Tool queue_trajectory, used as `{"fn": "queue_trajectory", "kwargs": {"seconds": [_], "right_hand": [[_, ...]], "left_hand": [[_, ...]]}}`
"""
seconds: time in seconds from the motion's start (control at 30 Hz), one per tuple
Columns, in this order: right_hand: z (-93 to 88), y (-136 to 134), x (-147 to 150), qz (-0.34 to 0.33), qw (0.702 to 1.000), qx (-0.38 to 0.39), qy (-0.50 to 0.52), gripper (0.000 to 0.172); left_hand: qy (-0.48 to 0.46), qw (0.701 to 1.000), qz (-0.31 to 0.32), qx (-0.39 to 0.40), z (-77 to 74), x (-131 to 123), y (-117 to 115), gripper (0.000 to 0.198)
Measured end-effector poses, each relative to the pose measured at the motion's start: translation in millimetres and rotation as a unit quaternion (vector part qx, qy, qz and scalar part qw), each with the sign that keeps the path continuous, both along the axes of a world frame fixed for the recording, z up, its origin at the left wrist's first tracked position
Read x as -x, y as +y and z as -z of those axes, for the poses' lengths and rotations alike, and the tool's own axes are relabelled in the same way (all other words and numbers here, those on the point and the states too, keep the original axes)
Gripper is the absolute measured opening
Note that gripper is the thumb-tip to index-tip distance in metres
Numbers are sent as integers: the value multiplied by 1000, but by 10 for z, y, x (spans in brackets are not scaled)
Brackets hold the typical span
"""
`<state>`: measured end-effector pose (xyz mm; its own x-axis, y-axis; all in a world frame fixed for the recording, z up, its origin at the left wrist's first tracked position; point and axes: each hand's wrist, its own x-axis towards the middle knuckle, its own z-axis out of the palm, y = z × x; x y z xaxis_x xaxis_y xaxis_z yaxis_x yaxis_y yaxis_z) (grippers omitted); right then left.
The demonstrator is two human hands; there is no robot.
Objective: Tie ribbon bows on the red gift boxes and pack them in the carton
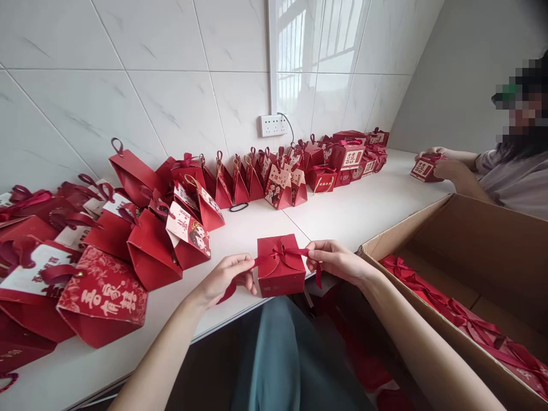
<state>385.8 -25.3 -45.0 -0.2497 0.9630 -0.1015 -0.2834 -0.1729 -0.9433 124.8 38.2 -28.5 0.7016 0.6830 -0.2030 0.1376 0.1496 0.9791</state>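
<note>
A red gift box (281,279) rests at the front edge of the white counter, right in front of me. Its top flaps are folded together, and a dark red ribbon (293,251) crosses over them at the middle. My left hand (233,274) pinches one end of the ribbon at the box's left side, with a loose tail hanging below the fingers. On the right, my right hand (336,260) pinches the other end, its tail dangling beside the box. The ribbon is stretched between both hands.
Many red gift boxes (156,245) crowd the counter (240,237) at left and along the tiled wall. A cardboard carton (428,228) with ribboned red boxes stands at right. Beyond it, another person's hands (440,162) hold a red box. A socket strip (274,125) is on the wall.
</note>
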Motion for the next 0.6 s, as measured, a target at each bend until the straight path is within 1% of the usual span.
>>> {"fn": "queue_trajectory", "kwargs": {"seconds": [0.07, 0.13, 0.2, 0.27, 0.4, 0.5, 0.6], "right_hand": [[-131, -35, 34, -3, 1000, -8, 0, 27], [-247, -43, 92, -11, 1000, -18, -3, 26], [-331, -31, 158, -12, 999, -37, -19, 26], [-382, -5, 221, 4, 996, -72, -49, 25], [-414, 75, 338, 42, 984, -142, -101, 24], [-406, 146, 440, 55, 977, -171, -116, 25], [-374, 202, 538, 108, 959, -199, -172, 23]], "left_hand": [[23, 1000, -11, -16, -111, 32, -35, 31], [43, 998, -40, -22, -200, 46, -54, 31], [61, 995, -69, -26, -267, 40, -62, 29], [65, 994, -83, -39, -318, 18, -67, 29], [56, 993, -71, -78, -390, -38, -77, 29], [67, 987, -67, -132, -434, -69, -72, 27], [91, 976, -59, -189, -488, -84, -53, 27]]}}
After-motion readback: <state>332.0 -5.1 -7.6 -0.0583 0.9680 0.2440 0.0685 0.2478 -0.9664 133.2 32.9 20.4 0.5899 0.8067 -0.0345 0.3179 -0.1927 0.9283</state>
